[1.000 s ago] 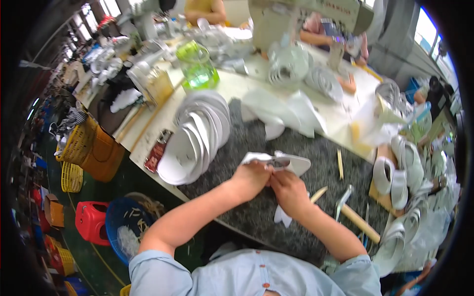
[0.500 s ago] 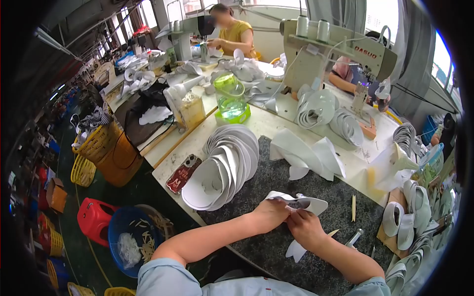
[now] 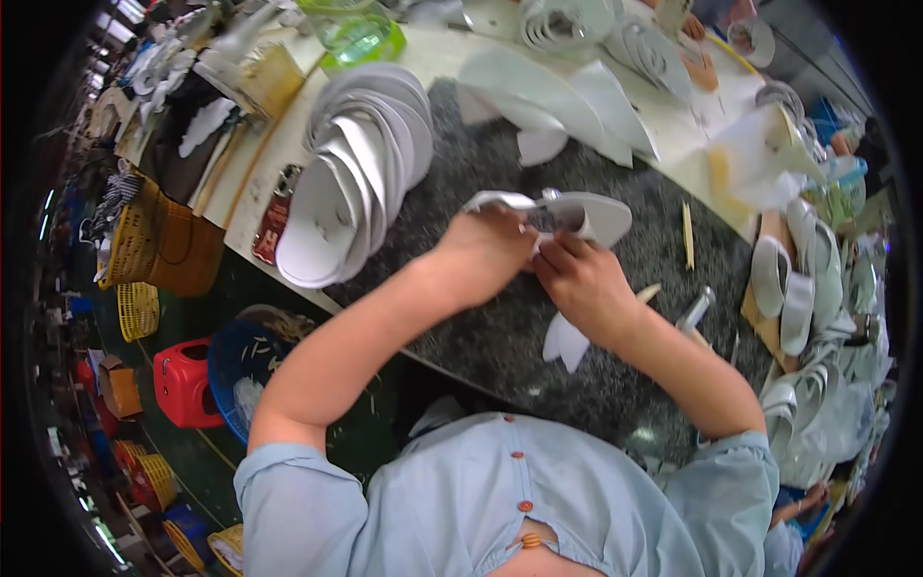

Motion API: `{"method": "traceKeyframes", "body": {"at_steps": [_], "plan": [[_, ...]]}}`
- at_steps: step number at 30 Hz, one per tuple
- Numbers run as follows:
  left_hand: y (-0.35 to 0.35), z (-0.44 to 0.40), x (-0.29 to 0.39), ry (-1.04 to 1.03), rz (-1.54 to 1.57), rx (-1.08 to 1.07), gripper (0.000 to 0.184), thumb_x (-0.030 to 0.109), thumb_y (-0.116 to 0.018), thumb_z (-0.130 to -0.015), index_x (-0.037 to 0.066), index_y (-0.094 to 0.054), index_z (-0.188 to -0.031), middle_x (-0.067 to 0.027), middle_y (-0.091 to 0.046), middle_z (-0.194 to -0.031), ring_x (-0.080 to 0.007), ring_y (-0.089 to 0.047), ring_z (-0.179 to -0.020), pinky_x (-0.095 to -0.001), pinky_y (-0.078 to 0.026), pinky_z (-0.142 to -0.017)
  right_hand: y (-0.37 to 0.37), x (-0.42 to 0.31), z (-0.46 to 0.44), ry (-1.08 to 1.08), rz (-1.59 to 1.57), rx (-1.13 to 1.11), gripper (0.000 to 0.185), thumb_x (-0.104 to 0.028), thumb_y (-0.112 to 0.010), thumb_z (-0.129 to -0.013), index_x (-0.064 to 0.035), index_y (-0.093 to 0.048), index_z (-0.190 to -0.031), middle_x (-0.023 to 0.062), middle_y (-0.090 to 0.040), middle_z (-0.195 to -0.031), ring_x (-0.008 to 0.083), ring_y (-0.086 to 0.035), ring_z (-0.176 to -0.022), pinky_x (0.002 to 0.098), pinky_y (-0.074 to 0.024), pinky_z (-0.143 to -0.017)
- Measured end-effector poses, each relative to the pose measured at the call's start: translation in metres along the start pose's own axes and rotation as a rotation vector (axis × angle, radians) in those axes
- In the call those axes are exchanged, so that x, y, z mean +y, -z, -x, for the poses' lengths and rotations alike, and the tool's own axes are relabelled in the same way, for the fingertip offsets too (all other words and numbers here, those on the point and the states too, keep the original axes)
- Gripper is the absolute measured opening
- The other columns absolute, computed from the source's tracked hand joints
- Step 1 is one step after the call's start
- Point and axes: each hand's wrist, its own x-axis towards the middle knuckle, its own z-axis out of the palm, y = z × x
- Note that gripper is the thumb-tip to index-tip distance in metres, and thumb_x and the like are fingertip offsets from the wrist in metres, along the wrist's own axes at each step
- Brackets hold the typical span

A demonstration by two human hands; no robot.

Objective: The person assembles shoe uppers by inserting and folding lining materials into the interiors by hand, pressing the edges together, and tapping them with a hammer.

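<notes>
Both hands meet at a curved white piece point(image 3: 611, 219), held just above the dark slab point(image 3: 481, 346) on the table point(image 3: 245, 183). The piece lies on the far side of the fingers, its long axis running roughly left to right across the person's front. Its broad, rounded end reaches out beyond the right hand point(image 3: 588, 288), which is the nearer of the two to that end; the left hand point(image 3: 486, 252) covers much of the opposite end. The grip is narrow on both sides: the left fingers close on the near edge, and the right thumb and fingers pinch close beside them, the fingertips of both hands almost touching. Exactly what lies between the fingertips is too small to tell. A small shiny part point(image 3: 551, 194) shows at the far edge of the piece, between the hands. Nearest to the right wrist, on the near side, lie some white scraps point(image 3: 567, 344) and a pale pointed stick point(image 3: 650, 291), with a metal-ended tool point(image 3: 694, 308) just to their right. Another thin stick point(image 3: 687, 236) lies farther right, apart from the piece. To the left of the hands, a leaning stack of white pieces point(image 3: 332, 212) sits beside a red-cased phone point(image 3: 274, 226).
</notes>
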Motion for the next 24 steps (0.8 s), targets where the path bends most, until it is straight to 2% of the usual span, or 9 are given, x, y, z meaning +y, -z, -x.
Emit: {"method": "traceKeyframes", "body": {"at_steps": [1,2,4,10,12,17,20,22,24], "plan": [[0.006,-0.004,0.000,0.026,0.040,-0.084,0.011,0.017,-0.068,-0.082,0.007,-0.063,-0.081,-0.0113,-0.064,-0.083,-0.0297,-0.067,-0.087,-0.0416,-0.053,-0.071,-0.002,-0.001,0.003,0.016,0.030,-0.007,0.021,-0.013,-0.063,-0.071,-0.0017,-0.069,-0.087,0.0060,-0.062,-0.090,0.0217,-0.059,-0.091,0.0336,-0.0505,-0.077],[0.009,-0.006,-0.002,0.026,0.011,-0.149,0.013,0.017,-0.070,-0.081,0.006,-0.064,-0.085,-0.0110,-0.065,-0.085,-0.0297,-0.067,-0.086,-0.0423,-0.052,-0.072,-0.004,0.000,0.002,0.038,0.070,-0.004,0.020,-0.013,-0.063,-0.070,-0.0019,-0.070,-0.085,0.0061,-0.062,-0.089,0.0218,-0.059,-0.091,0.0333,-0.0506,-0.077],[0.006,-0.004,-0.009,-0.039,0.068,-0.089,0.013,0.017,-0.070,-0.081,0.006,-0.066,-0.088,-0.0113,-0.065,-0.088,-0.0308,-0.066,-0.086,-0.0433,-0.051,-0.075,-0.004,0.003,0.000,0.046,0.058,-0.017,0.018,-0.013,-0.063,-0.070,-0.0021,-0.070,-0.083,0.0063,-0.062,-0.089,0.0220,-0.059,-0.091,0.0336,-0.0511,-0.077],[0.007,-0.008,-0.015,-0.038,0.091,-0.166,0.011,0.015,-0.068,-0.084,0.008,-0.068,-0.092,-0.0138,-0.064,-0.091,-0.0335,-0.065,-0.087,-0.0442,-0.051,-0.078,-0.002,0.007,-0.001,0.074,0.002,-0.065,0.017,-0.014,-0.064,-0.069,-0.0036,-0.071,-0.080,0.0070,-0.063,-0.089,0.0238,-0.061,-0.091,0.0347,-0.0532,-0.077],[0.009,-0.013,-0.011,0.041,0.000,-0.301,0.017,0.020,-0.070,-0.083,0.008,-0.069,-0.096,-0.0144,-0.064,-0.096,-0.0339,-0.066,-0.089,-0.0442,-0.052,-0.079,-0.010,0.007,0.001,0.096,0.044,-0.036,0.016,-0.015,-0.064,-0.069,-0.0044,-0.071,-0.079,0.0068,-0.064,-0.091,0.0245,-0.062,-0.092,0.0348,-0.0534,-0.078],[0.020,-0.013,-0.002,0.048,0.000,-0.298,0.029,0.029,-0.074,-0.080,0.006,-0.066,-0.096,-0.0134,-0.063,-0.098,-0.0313,-0.065,-0.095,-0.0426,-0.052,-0.082,-0.012,0.000,0.001,0.076,0.159,0.042,0.016,-0.017,-0.063,-0.073,-0.0038,-0.070,-0.080,0.0074,-0.063,-0.089,0.0235,-0.061,-0.090,0.0347,-0.0512,-0.073],[0.015,-0.010,-0.004,0.039,0.019,-0.250,0.036,0.032,-0.076,-0.078,0.004,-0.063,-0.094,-0.0130,-0.062,-0.096,-0.0312,-0.065,-0.093,-0.0428,-0.051,-0.080,-0.013,0.002,-0.004,-0.063,0.039,0.097,0.017,-0.016,-0.064,-0.076,-0.0032,-0.068,-0.086,0.0080,-0.063,-0.089,0.0241,-0.061,-0.089,0.0341,-0.0517,-0.075],[0.006,-0.006,-0.004,-0.030,0.003,-0.156,0.040,0.035,-0.078,-0.076,0.004,-0.060,-0.094,-0.0129,-0.061,-0.094,-0.0311,-0.064,-0.092,-0.0428,-0.051,-0.078,-0.009,0.003,-0.005,-0.148,-0.007,0.036,0.019,-0.015,-0.064,-0.077,-0.0030,-0.066,-0.091,0.0085,-0.063,-0.089,0.0251,-0.062,-0.090,0.0347,-0.0528,-0.075],[0.006,-0.005,-0.002,-0.011,0.031,-0.069,0.038,0.032,-0.078,-0.076,0.005,-0.060,-0.095,-0.0120,-0.062,-0.092,-0.0316,-0.065,-0.090,-0.0423,-0.051,-0.077,-0.011,0.007,-0.004,-0.180,-0.045,0.088,0.019,-0.014,-0.065,-0.077,-0.0030,-0.065,-0.092,0.0090,-0.063,-0.090,0.0256,-0.062,-0.091,0.0352,-0.0534,-0.075]]}}
